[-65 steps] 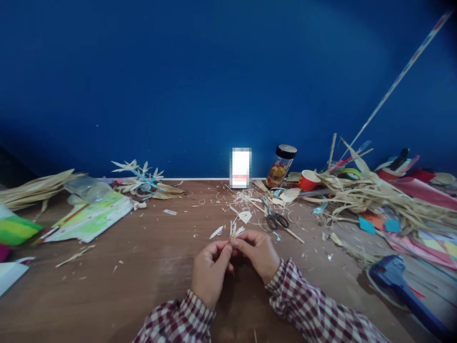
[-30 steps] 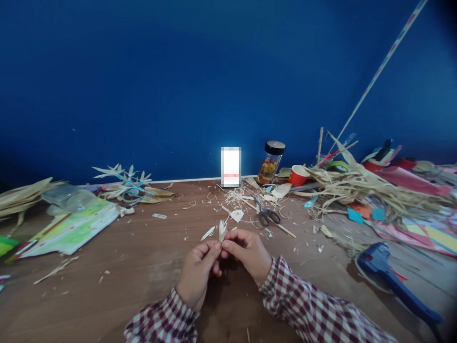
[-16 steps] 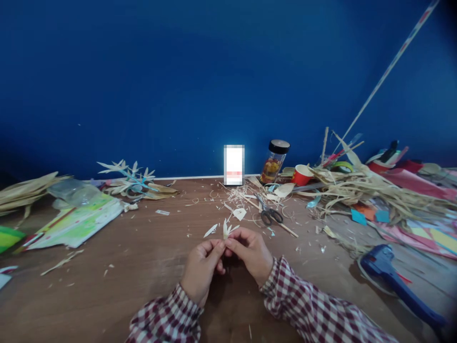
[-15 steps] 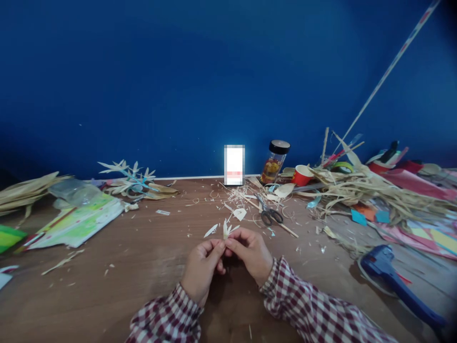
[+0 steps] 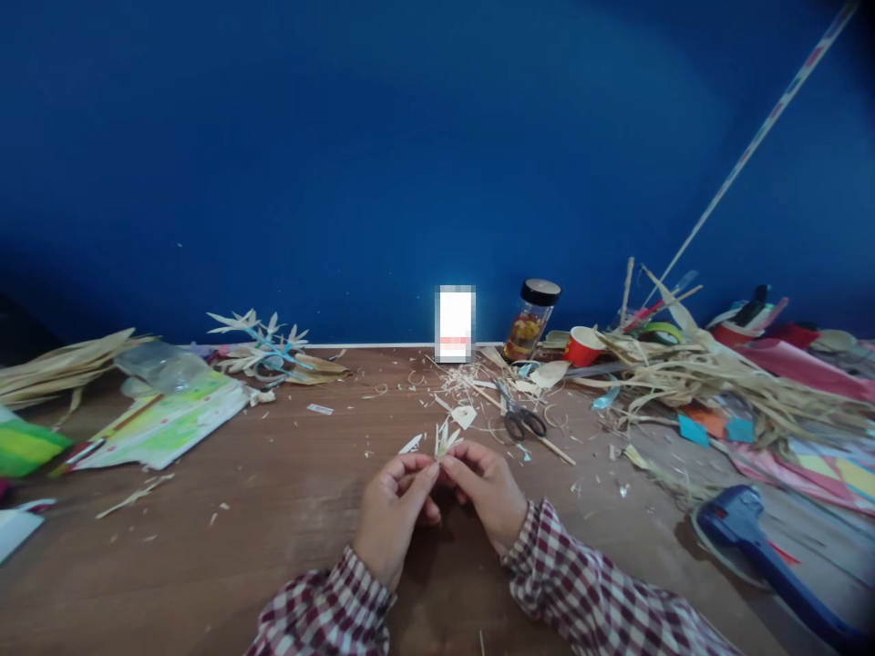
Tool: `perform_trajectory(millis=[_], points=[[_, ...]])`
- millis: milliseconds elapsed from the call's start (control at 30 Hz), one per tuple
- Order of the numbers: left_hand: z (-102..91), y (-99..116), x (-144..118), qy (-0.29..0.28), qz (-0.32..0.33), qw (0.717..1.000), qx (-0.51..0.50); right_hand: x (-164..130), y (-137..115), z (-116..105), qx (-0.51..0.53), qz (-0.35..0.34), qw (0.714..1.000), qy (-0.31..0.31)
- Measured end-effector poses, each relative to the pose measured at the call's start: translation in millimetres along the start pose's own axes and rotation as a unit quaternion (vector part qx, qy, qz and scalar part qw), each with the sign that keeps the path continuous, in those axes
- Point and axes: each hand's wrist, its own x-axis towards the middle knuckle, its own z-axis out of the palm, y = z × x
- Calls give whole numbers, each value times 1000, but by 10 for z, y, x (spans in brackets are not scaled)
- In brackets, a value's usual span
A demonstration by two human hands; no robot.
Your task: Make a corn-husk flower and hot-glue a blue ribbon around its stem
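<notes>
A: The left hand (image 5: pixel 395 510) and the right hand (image 5: pixel 488 492) meet fingertip to fingertip, both pinched shut on a small straw flower (image 5: pixel 444 441), its pale pointed petals fanning upward just above the thumbs.

B: What is it made of?

A: Thin, dry, cream-coloured strips, flat and stiff-looking, cut to sharp tips. It sits over the tabletop (image 5: pixel 273 510) at about 12 o'clock from the wrists, held clear of the wood.

B: And the surface?

A: Smooth brown wood grain, littered with pale shavings. At 1 o'clock from the hands lie black-handled scissors (image 5: pixel 523 421); beyond them a glass jar (image 5: pixel 531 321) with a black lid and a red paper cup (image 5: pixel 582 346). At 2 o'clock a tangled heap of raffia-like straw (image 5: pixel 711 378); at 4 o'clock a blue glue gun (image 5: pixel 766 556). At 10 o'clock glossy green printed sheets (image 5: pixel 164 424).

B: The room?

A: A matt deep-blue wall (image 5: pixel 410 146) rises straight behind the tabletop.
</notes>
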Motion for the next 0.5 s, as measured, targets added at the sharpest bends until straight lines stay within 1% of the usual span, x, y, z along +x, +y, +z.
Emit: perform_trajectory(millis=[67,133,300,500], points=[[-6,-25,11,3,34,999,21,6,6,-7,-6,-1,1000,-1],[-11,-46,23,12,52,998,33,9,13,-13,-16,-3,1000,-6],[-15,-46,44,16,28,999,5,-5,8,-15,-47,-8,999,-14],[-20,-58,52,29,14,999,-32,-15,14,-2,-73,-6,997,-23]])
